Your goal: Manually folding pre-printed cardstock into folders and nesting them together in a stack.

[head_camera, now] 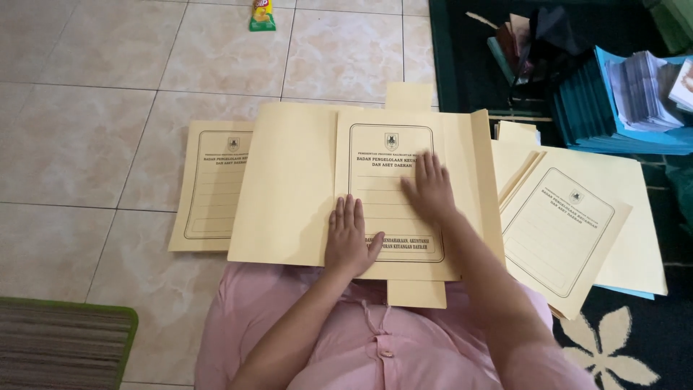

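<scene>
Far left, a striped mat with a green edge (61,345) sits at the bottom corner of the tiled floor (79,144), and up top lies a small snack packet (263,14). Next, a closed manila folder (211,186) lies flat on the tiles, its right side tucked under the open manila folder (289,195) at centre. That open one rests partly across the person's lap, flaps sticking out top and bottom. The left hand (349,238) presses flat on its printed front panel, fingers straight and together, gripping nothing. Just beside it, the right hand (429,188) lies flat too, fingers slightly spread, palm down on the same panel. Further right, a loose stack of manila folders (577,231) fans across the dark patterned carpet (628,354). Above it, blue folders (635,137) hold a pile of papers (639,87), crowding the right edge.
</scene>
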